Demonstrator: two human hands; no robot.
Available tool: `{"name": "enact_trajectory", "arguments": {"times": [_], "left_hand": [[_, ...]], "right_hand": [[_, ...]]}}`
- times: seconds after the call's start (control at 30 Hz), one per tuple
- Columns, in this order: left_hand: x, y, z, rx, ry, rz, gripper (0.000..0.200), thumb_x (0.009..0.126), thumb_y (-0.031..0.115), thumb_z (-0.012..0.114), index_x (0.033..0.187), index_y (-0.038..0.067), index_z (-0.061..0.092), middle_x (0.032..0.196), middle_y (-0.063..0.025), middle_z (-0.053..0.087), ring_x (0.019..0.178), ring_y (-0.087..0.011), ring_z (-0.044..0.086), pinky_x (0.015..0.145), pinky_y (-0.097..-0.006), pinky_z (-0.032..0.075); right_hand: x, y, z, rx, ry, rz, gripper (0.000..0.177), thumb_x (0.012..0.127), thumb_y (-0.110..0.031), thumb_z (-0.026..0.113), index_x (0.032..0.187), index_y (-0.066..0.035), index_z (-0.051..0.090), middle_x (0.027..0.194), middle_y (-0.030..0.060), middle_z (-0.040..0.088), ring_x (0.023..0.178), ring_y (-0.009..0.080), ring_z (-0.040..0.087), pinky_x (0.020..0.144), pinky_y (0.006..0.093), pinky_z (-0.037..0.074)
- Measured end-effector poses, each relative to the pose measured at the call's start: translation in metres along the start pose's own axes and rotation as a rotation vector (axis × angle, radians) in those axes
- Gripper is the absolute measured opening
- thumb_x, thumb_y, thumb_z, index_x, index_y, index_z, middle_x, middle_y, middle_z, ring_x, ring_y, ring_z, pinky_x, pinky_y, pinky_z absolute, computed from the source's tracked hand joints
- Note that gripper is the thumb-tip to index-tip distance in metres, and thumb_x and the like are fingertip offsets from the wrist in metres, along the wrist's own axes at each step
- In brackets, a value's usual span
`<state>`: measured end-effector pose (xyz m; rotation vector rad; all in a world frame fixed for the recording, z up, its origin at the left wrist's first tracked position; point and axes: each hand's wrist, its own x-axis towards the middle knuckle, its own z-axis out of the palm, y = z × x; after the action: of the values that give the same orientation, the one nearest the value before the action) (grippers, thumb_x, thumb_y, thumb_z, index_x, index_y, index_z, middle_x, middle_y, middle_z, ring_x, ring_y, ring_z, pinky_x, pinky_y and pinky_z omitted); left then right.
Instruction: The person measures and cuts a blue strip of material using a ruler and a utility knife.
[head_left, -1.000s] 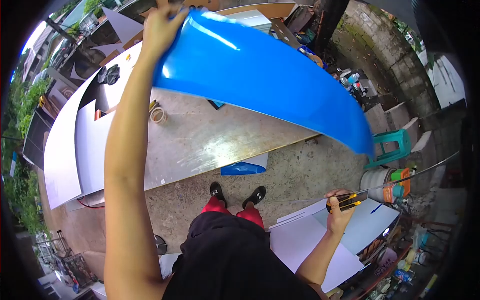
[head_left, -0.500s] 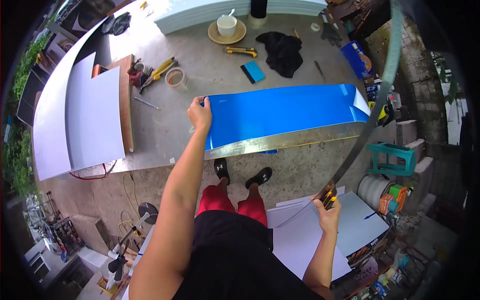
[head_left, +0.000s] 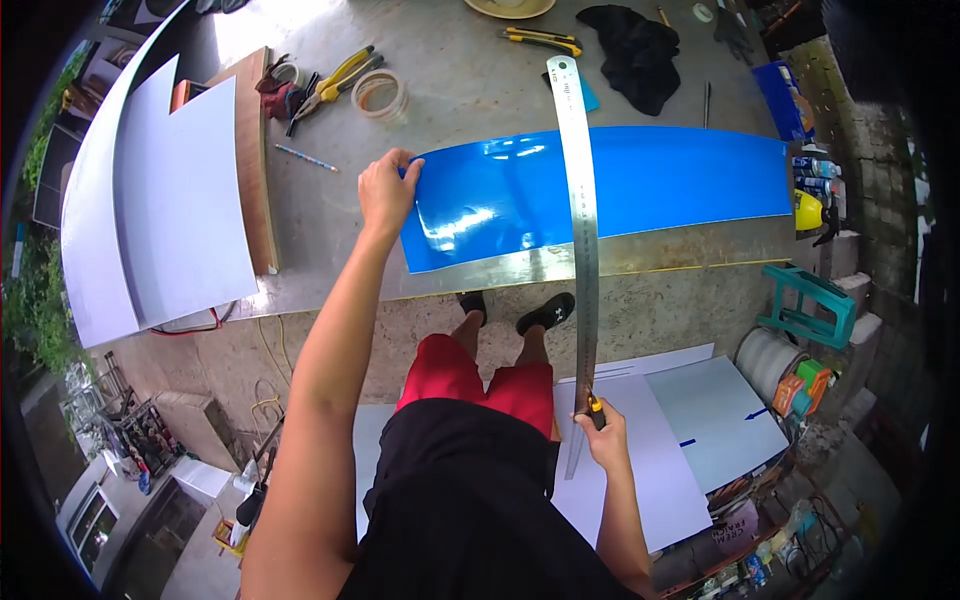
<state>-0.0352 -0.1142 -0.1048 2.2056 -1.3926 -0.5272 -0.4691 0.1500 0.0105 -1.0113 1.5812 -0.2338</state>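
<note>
My left hand (head_left: 388,192) is closed on the upper left corner of a glossy blue sheet (head_left: 690,180), which lies along the front of the metal-topped table (head_left: 330,215). In my right hand (head_left: 606,438) are a long steel ruler (head_left: 585,290) and a yellow-and-black utility knife (head_left: 597,412), gripped together low beside my body. The ruler points away from me, and its far part passes over the blue sheet in this view. Behind the ruler's far end, a blue squeegee (head_left: 588,95) is partly hidden.
Pliers (head_left: 340,78), a tape roll (head_left: 380,95), a pencil (head_left: 306,158), another cutter (head_left: 540,40) and a black cloth (head_left: 632,58) lie on the table. White panels (head_left: 190,200) rest at left. A green stool (head_left: 810,303) and more panels (head_left: 640,460) stand at right.
My right hand has moved left with the ruler and knife, and the ruler has swung left over the blue sheet. The sheet's curled right corner now lies flatter. My left hand keeps its hold.
</note>
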Motion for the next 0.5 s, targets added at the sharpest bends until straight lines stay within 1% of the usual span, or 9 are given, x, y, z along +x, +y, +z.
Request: {"name": "enact_trajectory", "arguments": {"times": [0.03,0.1,0.13,0.17,0.23,0.27,0.3,0.37,0.5], "left_hand": [[0.004,-0.006,-0.004,0.002,-0.001,-0.01,0.023,0.09,0.029,0.077,0.097,0.008,0.077,0.092,-0.0131,0.077,0.089,-0.0343,0.071,0.084,-0.0463,0.053],[0.009,-0.02,-0.01,0.02,-0.055,0.036,0.02,0.089,0.028,0.077,0.098,0.01,0.077,0.092,-0.0094,0.076,0.094,-0.0304,0.07,0.092,-0.0457,0.049],[0.01,-0.026,-0.011,0.017,-0.055,0.062,0.029,0.087,0.026,0.079,0.113,0.013,0.074,0.105,-0.0082,0.073,0.106,-0.0284,0.065,0.099,-0.046,0.044],[0.005,-0.031,-0.01,0.017,-0.062,0.049,0.029,0.087,0.026,0.079,0.113,0.013,0.074,0.105,-0.0082,0.073,0.106,-0.0284,0.065,0.099,-0.046,0.044],[-0.004,-0.025,-0.018,0.22,0.239,0.188,0.046,0.086,0.024,0.081,0.128,0.013,0.067,0.12,-0.0115,0.068,0.114,-0.0308,0.062,0.097,-0.0447,0.046],[-0.011,-0.03,-0.02,0.181,0.225,0.184,0.054,0.086,0.024,0.081,0.135,0.015,0.06,0.129,-0.0125,0.061,0.123,-0.033,0.055,0.102,-0.0464,0.041],[-0.022,-0.031,-0.021,0.185,0.222,0.175,0.054,0.086,0.024,0.081,0.135,0.015,0.06,0.129,-0.0125,0.061,0.123,-0.033,0.055,0.102,-0.0464,0.041],[-0.047,-0.032,-0.027,0.181,0.294,0.241,0.049,0.087,0.02,0.079,0.132,0.014,0.062,0.129,-0.0131,0.061,0.122,-0.0333,0.056,0.103,-0.0457,0.042],[-0.106,-0.04,-0.037,0.128,0.229,0.261,0.047,0.087,0.013,0.077,0.131,0.013,0.061,0.129,-0.0126,0.059,0.125,-0.0322,0.054,0.103,-0.0453,0.04]], "right_hand": [[0.002,-0.001,0.007,0.014,0.007,0.019,0.014,0.093,-0.005,0.071,0.104,0.001,0.066,0.089,0.0089,0.077,0.084,0.014,0.07,0.08,0.0304,0.054],[0.007,0.0,0.016,0.008,0.001,0.031,0.013,0.094,-0.006,0.071,0.104,0.001,0.066,0.091,0.0085,0.077,0.084,0.0148,0.069,0.081,0.0305,0.054],[0.009,0.002,0.02,0.013,0.007,0.026,0.013,0.094,-0.007,0.071,0.103,0.001,0.066,0.091,0.0084,0.077,0.084,0.0149,0.069,0.081,0.0303,0.054],[0.01,0.004,0.023,0.018,0.012,0.022,0.013,0.095,-0.007,0.071,0.103,0.0,0.066,0.092,0.0083,0.077,0.084,0.0149,0.069,0.082,0.0302,0.053],[0.011,0.001,0.026,0.019,0.018,0.034,0.013,0.095,-0.008,0.071,0.103,0.0,0.066,0.092,0.0084,0.077,0.084,0.0149,0.068,0.082,0.0301,0.053],[0.012,0.0,0.027,0.028,0.032,0.036,0.013,0.095,-0.008,0.072,0.102,0.0,0.066,0.092,0.0084,0.077,0.084,0.0149,0.068,0.082,0.0301,0.053],[0.012,0.0,0.028,0.023,0.024,0.04,0.013,0.095,-0.008,0.072,0.102,0.0,0.066,0.092,0.0084,0.077,0.084,0.0149,0.068,0.082,0.0301,0.053],[0.016,0.001,0.031,0.024,0.048,0.023,0.015,0.095,-0.01,0.072,0.103,0.001,0.066,0.091,0.0085,0.077,0.082,0.0149,0.068,0.081,0.0303,0.053],[0.029,0.004,0.04,0.022,0.032,0.011,0.018,0.095,-0.011,0.073,0.107,0.001,0.067,0.092,0.0089,0.078,0.083,0.0155,0.07,0.082,0.0311,0.054]]}}
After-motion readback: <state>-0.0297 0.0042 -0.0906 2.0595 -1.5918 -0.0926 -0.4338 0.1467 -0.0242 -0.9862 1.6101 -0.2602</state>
